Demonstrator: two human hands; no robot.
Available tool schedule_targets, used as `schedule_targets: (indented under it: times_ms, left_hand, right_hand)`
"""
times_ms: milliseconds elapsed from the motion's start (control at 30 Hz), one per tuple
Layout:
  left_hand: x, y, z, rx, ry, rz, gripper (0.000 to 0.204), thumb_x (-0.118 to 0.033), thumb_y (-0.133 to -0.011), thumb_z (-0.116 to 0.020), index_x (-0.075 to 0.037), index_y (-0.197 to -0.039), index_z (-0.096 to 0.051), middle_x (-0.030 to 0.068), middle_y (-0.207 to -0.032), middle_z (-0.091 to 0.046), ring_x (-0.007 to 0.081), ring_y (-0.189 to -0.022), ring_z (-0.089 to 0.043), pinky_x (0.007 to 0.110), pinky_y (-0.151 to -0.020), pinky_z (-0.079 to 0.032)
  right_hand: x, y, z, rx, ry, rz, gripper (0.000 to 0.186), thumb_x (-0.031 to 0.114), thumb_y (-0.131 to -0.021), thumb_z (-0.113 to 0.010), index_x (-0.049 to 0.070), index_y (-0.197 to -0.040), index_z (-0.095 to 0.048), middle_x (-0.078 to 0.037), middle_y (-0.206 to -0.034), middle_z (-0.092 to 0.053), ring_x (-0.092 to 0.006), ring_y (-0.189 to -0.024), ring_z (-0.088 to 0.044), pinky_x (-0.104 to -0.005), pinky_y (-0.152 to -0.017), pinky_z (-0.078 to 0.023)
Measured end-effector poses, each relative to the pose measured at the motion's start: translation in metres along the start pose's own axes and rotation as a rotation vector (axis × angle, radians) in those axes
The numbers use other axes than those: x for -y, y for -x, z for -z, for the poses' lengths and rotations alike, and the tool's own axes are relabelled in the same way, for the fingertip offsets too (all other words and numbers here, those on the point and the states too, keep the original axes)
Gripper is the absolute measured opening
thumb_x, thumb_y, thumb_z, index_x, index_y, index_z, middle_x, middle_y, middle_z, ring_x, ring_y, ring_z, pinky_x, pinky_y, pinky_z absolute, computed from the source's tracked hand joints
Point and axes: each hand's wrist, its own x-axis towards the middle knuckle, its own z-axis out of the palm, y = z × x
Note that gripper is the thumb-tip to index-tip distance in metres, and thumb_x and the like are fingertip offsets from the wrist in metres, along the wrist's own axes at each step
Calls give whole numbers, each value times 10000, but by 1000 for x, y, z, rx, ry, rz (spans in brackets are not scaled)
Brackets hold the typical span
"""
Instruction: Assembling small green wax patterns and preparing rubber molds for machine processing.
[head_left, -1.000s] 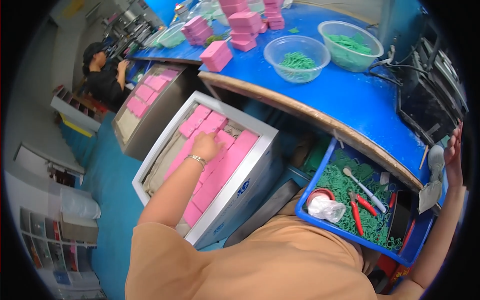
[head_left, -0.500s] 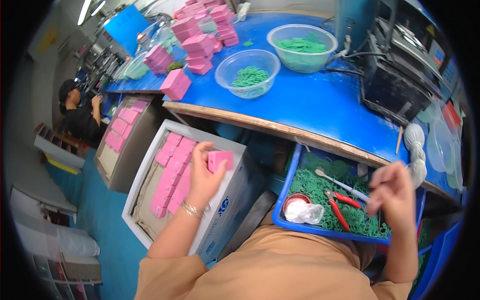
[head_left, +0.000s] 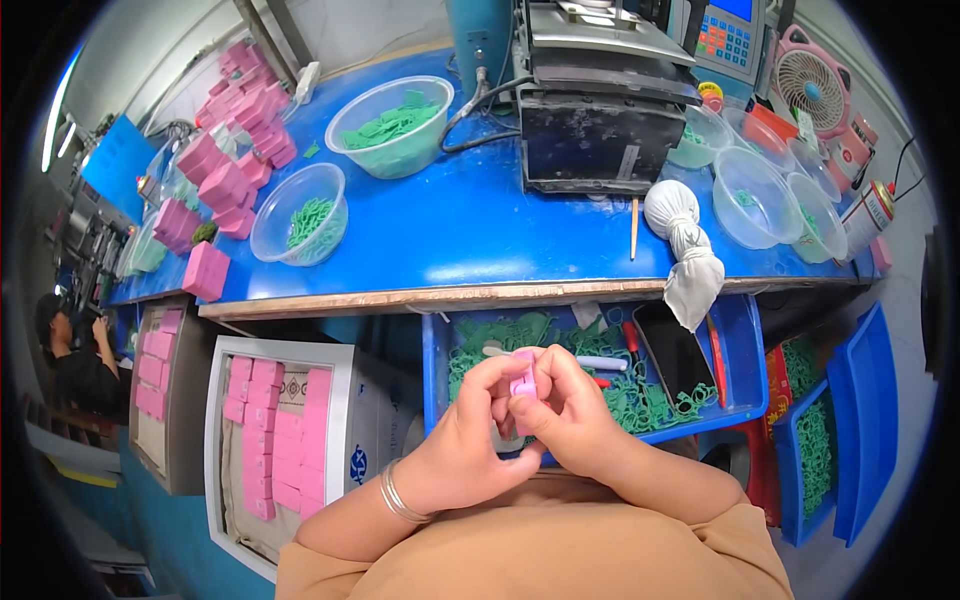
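My left hand [head_left: 480, 435], with bracelets at the wrist, and my right hand [head_left: 572, 418] are closed round a small pink block [head_left: 523, 372] held upright at my front. Beneath them sits a blue tray [head_left: 745, 395] of tangled green rubbery pieces [head_left: 680, 405], holding also a dark phone [head_left: 668, 355], red-handled tools [head_left: 716, 360] and a pale-handled tool [head_left: 600, 363]. Left of my hands, a white-rimmed box [head_left: 215, 430] holds rows of pink blocks [head_left: 258, 425] on beige cloth.
The blue bench [head_left: 430, 250] bears pink block stacks [head_left: 230, 185], bowls of green pieces [head_left: 340, 145], a black machine [head_left: 590, 140], a white cloth bundle [head_left: 690, 255] and a fan [head_left: 808, 85]. A co-worker [head_left: 75, 365] works at far left. Blue bins [head_left: 850, 440] stand at right.
My left hand lifted a pink block from the box and brought it rightward to my middle. My right hand came inward and closed on it too. The view swung toward the bench.
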Motion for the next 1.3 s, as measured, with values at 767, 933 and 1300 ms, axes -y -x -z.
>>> schedule_targets:
  times_ms: [767, 933, 1300]
  left_hand:
    - [-3, -2, 16, -34, 233, 94, 639, 30, -712, -551, -46, -1269, -247, 85, -1078, -425, 102, -825, -477, 229, -666, -424]
    - [-8, -15, 34, 160, -228, -98, 534, -135, -628, -803, -17, -1091, -566, 27, -859, -530, 76, -651, -473, 201, -536, -378]
    - [8, -1, 30, -60, 118, 50, 292, 27, -664, -724, -46, -836, -499, 27, -757, -498, 70, -662, -455, 188, -570, -364]
  right_hand:
    - [-2, 0, -8, -119, -323, 116, 217, 134, -887, -547, 57, -957, -357, -65, -942, -507, -96, -861, -504, -251, -746, -429]
    - [-6, -2, 3, 38, -185, -31, 258, 184, -874, -577, 47, -977, -384, -66, -925, -532, -105, -888, -505, -268, -749, -428]
    - [6, -2, 11, 7, 346, 440, 231, 146, -816, -614, 33, -1011, -561, -81, -882, -546, -193, -784, -504, -312, -713, -415]
